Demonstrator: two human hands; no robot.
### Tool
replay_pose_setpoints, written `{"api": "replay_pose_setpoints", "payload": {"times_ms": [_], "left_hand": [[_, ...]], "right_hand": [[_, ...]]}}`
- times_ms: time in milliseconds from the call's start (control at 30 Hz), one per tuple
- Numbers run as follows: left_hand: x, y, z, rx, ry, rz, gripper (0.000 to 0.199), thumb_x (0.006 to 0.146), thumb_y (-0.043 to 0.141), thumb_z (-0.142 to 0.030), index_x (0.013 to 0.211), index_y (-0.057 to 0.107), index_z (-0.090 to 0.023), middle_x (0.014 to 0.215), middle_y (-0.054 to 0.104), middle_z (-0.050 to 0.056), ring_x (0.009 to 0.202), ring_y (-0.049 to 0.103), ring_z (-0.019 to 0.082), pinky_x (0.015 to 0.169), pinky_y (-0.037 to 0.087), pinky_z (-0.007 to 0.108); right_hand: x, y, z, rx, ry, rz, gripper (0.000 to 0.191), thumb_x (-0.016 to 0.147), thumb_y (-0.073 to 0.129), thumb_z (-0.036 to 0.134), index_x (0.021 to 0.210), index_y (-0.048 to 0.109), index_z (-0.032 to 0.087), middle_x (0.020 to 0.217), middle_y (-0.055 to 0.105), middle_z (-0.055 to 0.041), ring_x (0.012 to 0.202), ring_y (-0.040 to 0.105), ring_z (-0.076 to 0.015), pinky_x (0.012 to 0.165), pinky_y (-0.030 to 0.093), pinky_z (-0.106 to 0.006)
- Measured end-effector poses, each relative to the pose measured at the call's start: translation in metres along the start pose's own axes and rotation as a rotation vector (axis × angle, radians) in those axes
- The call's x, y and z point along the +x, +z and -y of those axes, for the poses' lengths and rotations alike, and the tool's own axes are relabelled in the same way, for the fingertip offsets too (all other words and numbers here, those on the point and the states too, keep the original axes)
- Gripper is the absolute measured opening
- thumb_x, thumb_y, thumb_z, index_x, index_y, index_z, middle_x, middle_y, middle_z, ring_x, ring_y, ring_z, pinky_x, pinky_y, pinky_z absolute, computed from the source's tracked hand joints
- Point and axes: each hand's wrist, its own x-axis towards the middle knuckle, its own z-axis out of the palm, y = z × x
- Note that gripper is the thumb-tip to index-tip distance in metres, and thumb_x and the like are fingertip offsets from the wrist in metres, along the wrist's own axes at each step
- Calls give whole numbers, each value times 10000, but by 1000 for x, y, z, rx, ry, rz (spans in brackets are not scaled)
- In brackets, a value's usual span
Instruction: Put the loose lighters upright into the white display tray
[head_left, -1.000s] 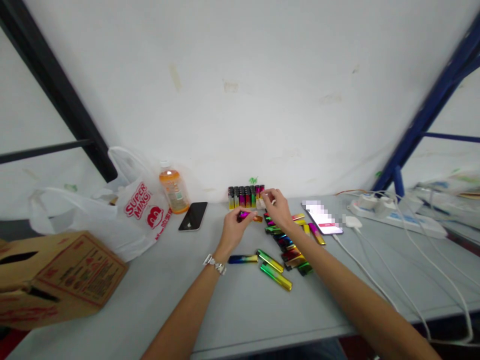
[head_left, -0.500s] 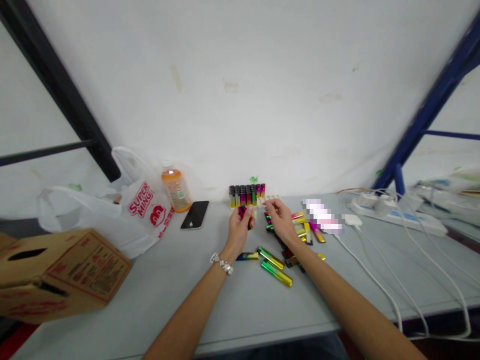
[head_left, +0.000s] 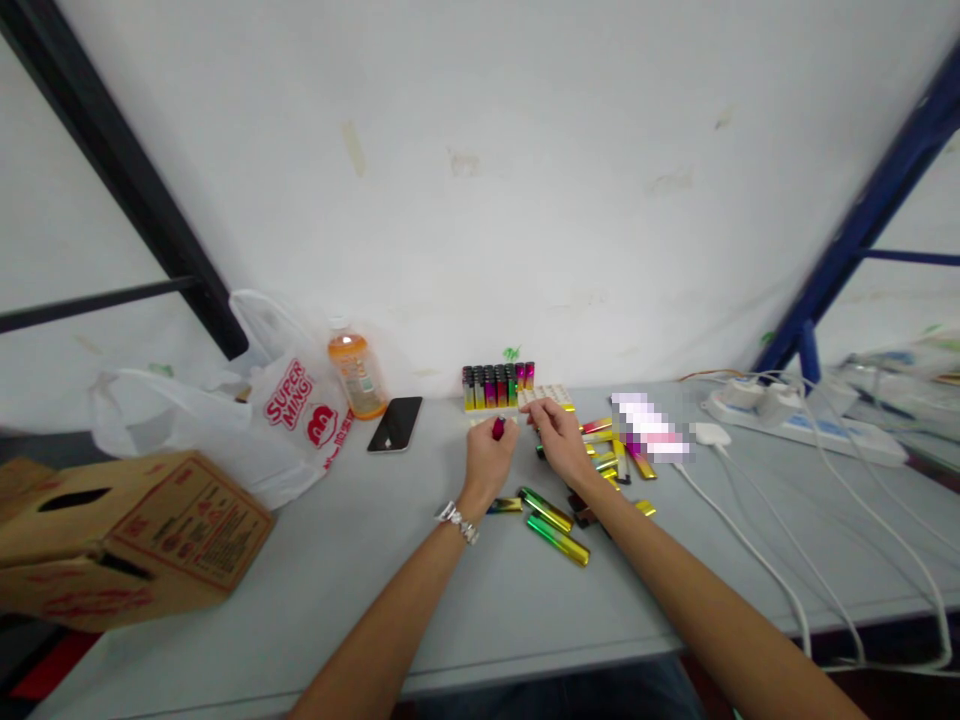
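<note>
My left hand (head_left: 487, 462), with a metal bracelet at the wrist, is closed around a purple lighter (head_left: 499, 428) whose end pokes up from the fist. Close by on the right is my right hand (head_left: 556, 435), its fingertips drawn together in a pinch beside a pale tray with small holes (head_left: 546, 397). Whatever the pinch holds, if anything, is too small to tell. Behind both hands, shiny coloured lighters (head_left: 491, 387) stand upright in rows. Loose lighters lie about my right forearm, among them a green-and-yellow lighter (head_left: 559, 540).
On the left are a cardboard box (head_left: 180, 530), a white plastic bag (head_left: 277, 440), an orange drink bottle (head_left: 358, 375) and a black phone (head_left: 396, 424). To the right lie a blurred-out bright phone (head_left: 649, 425), a power strip (head_left: 810, 425) and white cables (head_left: 757, 560).
My left hand has turned so that its back faces up, and the lighter now points upward in the fist. More of the holed tray shows. The view has shifted slightly.
</note>
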Motion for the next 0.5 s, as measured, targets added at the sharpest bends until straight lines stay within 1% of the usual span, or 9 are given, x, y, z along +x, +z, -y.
{"api": "replay_pose_setpoints", "payload": {"times_ms": [67,200,367,433,500], "left_hand": [[0,0,0,0,5,-12,386,840,535,-420,553,406,-197,517,366,-58,505,321,88,506,263,238],[0,-1,0,13,0,-4,433,850,537,-464,541,387,-201,515,355,-55,510,322,92,507,257,243],[3,1,4,63,-23,-29,340,830,503,-344,538,408,-197,501,354,-59,505,330,97,510,250,244],[3,1,5,65,-25,-26,345,825,510,-367,542,413,-196,502,357,-61,506,326,97,511,247,244],[3,0,5,48,-14,0,400,834,532,-450,549,418,-194,512,366,-58,514,331,97,515,254,245]], "right_hand": [[0,0,0,7,1,7,373,963,445,486,892,676,202,765,624,-17,739,574,-180,708,431,-292],[0,0,1,18,3,17,398,971,433,503,880,674,200,734,609,-12,714,566,-172,695,430,-287],[-1,0,2,38,7,20,453,977,402,539,881,674,190,700,586,-4,669,544,-156,650,421,-275],[-1,0,3,51,-1,26,439,973,418,534,880,669,186,699,580,-1,663,538,-150,641,419,-271],[-2,0,4,60,-17,43,402,958,460,525,868,657,186,718,591,-1,670,542,-147,642,424,-268]]}}
